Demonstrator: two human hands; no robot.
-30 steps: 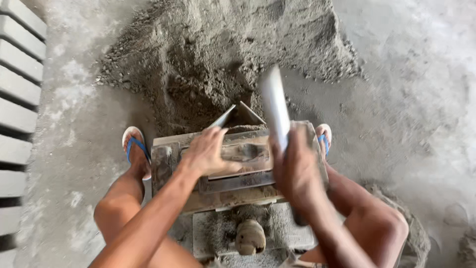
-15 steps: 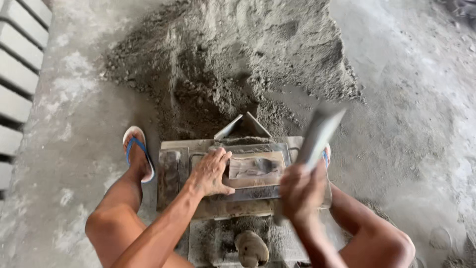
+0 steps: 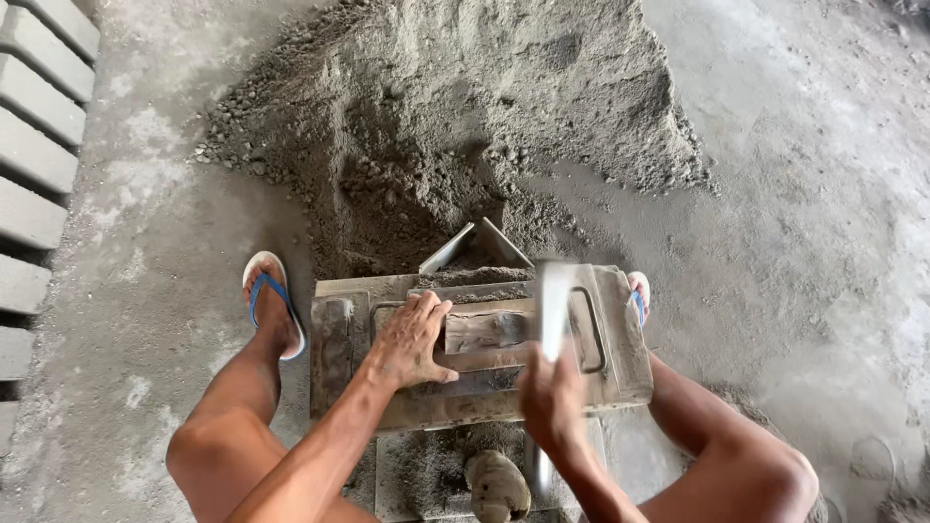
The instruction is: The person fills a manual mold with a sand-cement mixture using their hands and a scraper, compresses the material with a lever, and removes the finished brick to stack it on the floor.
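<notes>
- Head view: crouching over a worn wooden mould (image 3: 620, 334) on a dusty concrete floor (image 3: 823, 242), knees spread to either side.
- Pressing the left hand (image 3: 412, 339) flat on the mould's top, fingers spread and open, thumb pointing toward the wooden block (image 3: 484, 329) sitting in the mould's middle recess.
- Gripping a pale flat bar (image 3: 554, 305) in the right hand (image 3: 552, 402), fingers closed around its lower end; bar blurred with motion, standing roughly upright over the right part of the mould, just beside the block.
- Resting the mould between the two feet, its far edge touching the foot of a big heap of grey sand and gravel mix (image 3: 465, 126).
- Showing some of that grey mix lying along the mould's far edge, below a small angled metal piece (image 3: 475, 250) poking up from the heap.
- Planting the left foot in a white sandal with blue straps (image 3: 276, 300) just beside the mould's left end; right sandal (image 3: 639, 295) peeking out behind the right end.
- Lying below the mould, near the bottom edge: a flat slab dusted with grey mix and a rounded lump (image 3: 496, 484), kind unclear.
- Lining the left edge of the scene: a row of finished grey blocks (image 3: 34, 145), well apart from the mould.
</notes>
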